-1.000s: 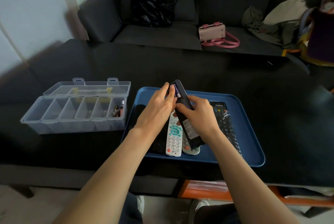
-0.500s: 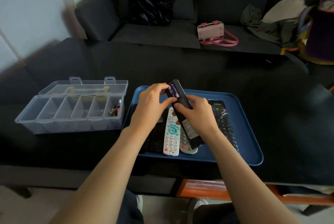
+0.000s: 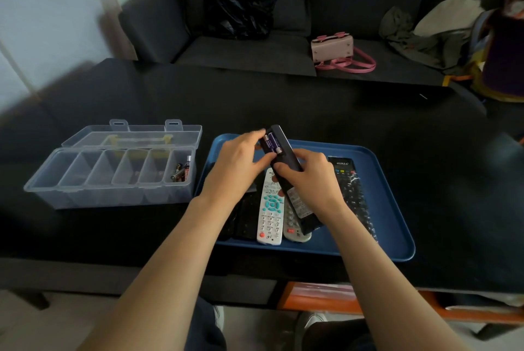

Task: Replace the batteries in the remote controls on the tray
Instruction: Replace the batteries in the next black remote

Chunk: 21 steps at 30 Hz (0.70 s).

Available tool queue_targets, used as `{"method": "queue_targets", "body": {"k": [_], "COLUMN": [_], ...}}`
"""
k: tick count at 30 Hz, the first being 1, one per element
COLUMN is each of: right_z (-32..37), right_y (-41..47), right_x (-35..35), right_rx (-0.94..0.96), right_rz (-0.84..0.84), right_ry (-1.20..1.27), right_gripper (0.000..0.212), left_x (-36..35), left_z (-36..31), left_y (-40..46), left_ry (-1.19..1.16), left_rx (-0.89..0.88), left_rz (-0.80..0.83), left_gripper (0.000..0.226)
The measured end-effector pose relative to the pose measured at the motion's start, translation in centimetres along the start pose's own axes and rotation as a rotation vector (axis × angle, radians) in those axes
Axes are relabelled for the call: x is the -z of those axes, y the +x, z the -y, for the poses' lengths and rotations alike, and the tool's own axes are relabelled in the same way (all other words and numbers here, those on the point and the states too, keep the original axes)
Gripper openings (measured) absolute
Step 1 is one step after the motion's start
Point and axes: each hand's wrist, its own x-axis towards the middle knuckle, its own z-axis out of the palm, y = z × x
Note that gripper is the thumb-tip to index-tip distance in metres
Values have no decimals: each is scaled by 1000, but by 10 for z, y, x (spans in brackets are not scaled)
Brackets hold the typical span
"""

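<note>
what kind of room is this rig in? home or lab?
Most likely a home living room: a dark sofa behind the black table, with a pink handbag and loose clothes left on its seat.

We list by colour: tray (image 3: pixel 394 197), blue; bench (image 3: pixel 283 101), black. Held remote (image 3: pixel 286 163), black, with a white printed label and purple batteries (image 3: pixel 271 142) showing in it. White remote (image 3: pixel 270 217) with teal and red buttons; long black remote (image 3: pixel 353 194) with coloured buttons near its top. Storage box (image 3: pixel 113 177), clear plastic with yellow latches. Handbag (image 3: pixel 333 48), pink. Sofa (image 3: pixel 283 47), dark grey.
</note>
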Motion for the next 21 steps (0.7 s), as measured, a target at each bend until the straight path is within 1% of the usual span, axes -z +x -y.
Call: {"method": "queue_targets", "body": {"k": [2,6,10,11,14,18,21], "right_z": [1,2,2,3,3,1,1], "right_y": [0,2,1,1,2,1,0], "right_x": [0,2,3,3,5,9,10], "right_rx": [6,7,10,13,18,5,-20], "right_rz": [-12,-33,-40,-40,-41,-51,-39], "right_ry": [8,6,14,10,2,-12,25], "right_gripper": [17,8,7,7,4,9,6], "left_x": [-6,-17,-21,-20,-20,-20,-17], "left_z": [-2,-5,0,-2,-5,-7,-9], "left_y": [0,-2,-3,-3,-2,-4,-3], "left_ry": [123,346,403,398,284,194,78], "left_rx": [-73,-112,-163,-164,-121,-135,-94], "left_rz": [45,125,77,77,70,64,19], "left_gripper": [45,40,43,44,40,41,42]}}
